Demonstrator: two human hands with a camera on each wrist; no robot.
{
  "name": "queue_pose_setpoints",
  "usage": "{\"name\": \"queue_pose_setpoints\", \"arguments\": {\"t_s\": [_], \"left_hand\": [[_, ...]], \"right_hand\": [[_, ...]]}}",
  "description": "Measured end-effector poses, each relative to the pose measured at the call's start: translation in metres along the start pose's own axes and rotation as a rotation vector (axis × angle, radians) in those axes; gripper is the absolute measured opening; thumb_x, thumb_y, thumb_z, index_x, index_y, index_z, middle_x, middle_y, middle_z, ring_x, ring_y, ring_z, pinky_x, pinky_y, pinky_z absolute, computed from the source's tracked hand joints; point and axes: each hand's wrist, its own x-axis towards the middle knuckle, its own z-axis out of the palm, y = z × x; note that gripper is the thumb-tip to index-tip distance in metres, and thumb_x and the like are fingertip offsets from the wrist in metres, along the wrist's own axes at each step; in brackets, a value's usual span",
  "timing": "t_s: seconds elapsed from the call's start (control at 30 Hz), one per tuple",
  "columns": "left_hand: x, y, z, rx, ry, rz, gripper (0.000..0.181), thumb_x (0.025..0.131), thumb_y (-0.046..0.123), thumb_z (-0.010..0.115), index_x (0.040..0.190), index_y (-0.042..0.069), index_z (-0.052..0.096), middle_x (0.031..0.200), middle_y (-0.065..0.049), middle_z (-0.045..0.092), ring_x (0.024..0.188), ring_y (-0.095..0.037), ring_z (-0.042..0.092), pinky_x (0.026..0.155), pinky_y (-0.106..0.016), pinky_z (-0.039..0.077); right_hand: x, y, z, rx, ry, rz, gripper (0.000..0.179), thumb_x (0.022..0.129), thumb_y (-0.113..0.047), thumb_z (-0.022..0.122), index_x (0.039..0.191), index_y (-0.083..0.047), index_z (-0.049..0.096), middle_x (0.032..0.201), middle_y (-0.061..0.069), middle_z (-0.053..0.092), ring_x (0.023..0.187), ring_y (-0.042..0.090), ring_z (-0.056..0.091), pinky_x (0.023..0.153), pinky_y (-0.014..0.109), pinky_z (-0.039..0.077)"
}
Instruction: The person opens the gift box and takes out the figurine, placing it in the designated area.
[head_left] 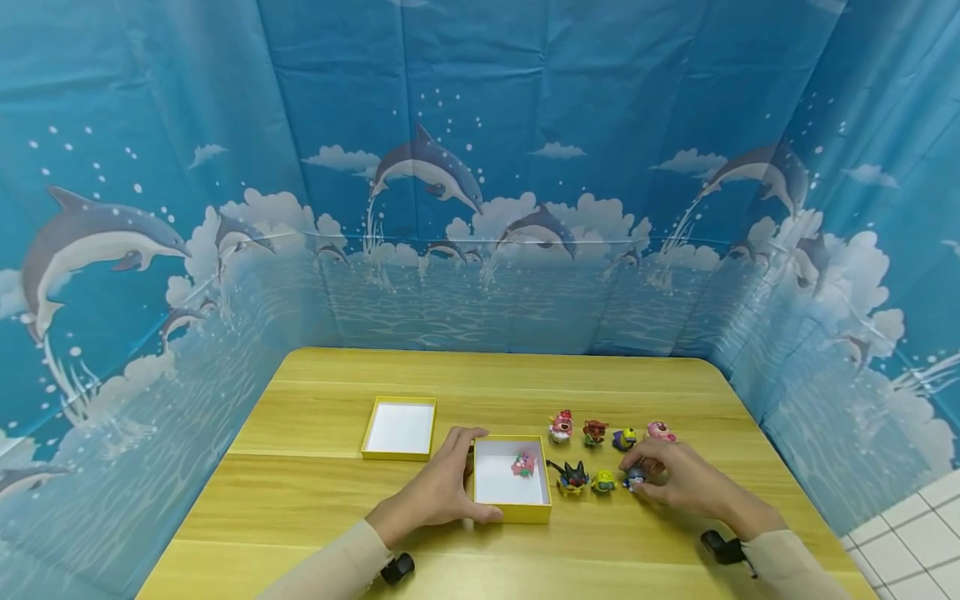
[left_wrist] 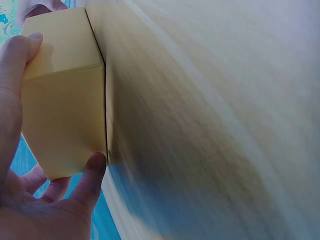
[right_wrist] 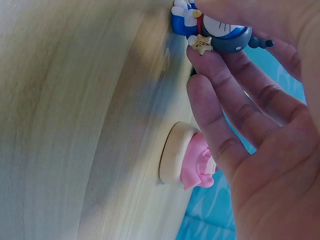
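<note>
My left hand (head_left: 444,483) grips a yellow open box (head_left: 513,514) by its left side, thumb on the near wall and fingers at the far side. Inside the white-lined box lies a pink figurine (head_left: 523,465). My right hand (head_left: 678,477) pinches a blue-and-white cat figurine (head_left: 634,477) between thumb and fingers at the right end of the front row of toys. The right wrist view shows the cat figurine (right_wrist: 227,37) with a gold star and red collar, partly covered by the thumb. Just left of it are a yellow-green figurine (head_left: 603,481) and a black-eared figurine (head_left: 572,477).
Behind stand a red-and-white figurine (head_left: 560,426), a brown-red one (head_left: 594,432), a yellow-and-blue one (head_left: 624,438) and a pink one (head_left: 661,431). A shallow yellow lid (head_left: 399,427) lies left of the box on the wooden table (head_left: 315,500). Dolphin-print curtains (head_left: 480,308) surround the table.
</note>
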Motion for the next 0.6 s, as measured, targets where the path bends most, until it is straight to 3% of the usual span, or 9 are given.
{"name": "queue_pose_setpoints", "arguments": {"t_s": [0.4, 0.6], "left_hand": [[0.0003, 0.0015, -0.0019, -0.016, -0.005, -0.01, 0.128, 0.083, 0.064, 0.103, 0.18, 0.014, 0.034, 0.17, -0.012, 0.046, 0.134, -0.022, 0.058, 0.114, -0.049, 0.059], [0.0005, 0.0016, -0.0018, -0.016, -0.01, -0.009, 0.127, 0.084, 0.064, 0.102, 0.179, 0.013, 0.035, 0.169, -0.015, 0.047, 0.125, -0.019, 0.058, 0.11, -0.045, 0.058]], "right_hand": [[-0.0003, 0.0002, 0.0012, 0.005, -0.017, 0.015, 0.032, 0.098, -0.016, 0.096, 0.127, -0.016, 0.083, 0.121, -0.001, 0.084, 0.099, 0.002, 0.074, 0.087, 0.033, 0.068], [-0.0016, -0.0024, -0.0024, 0.018, -0.03, 0.032, 0.037, 0.097, -0.016, 0.097, 0.131, -0.013, 0.082, 0.123, 0.0, 0.084, 0.1, 0.004, 0.074, 0.087, 0.036, 0.069]]}}
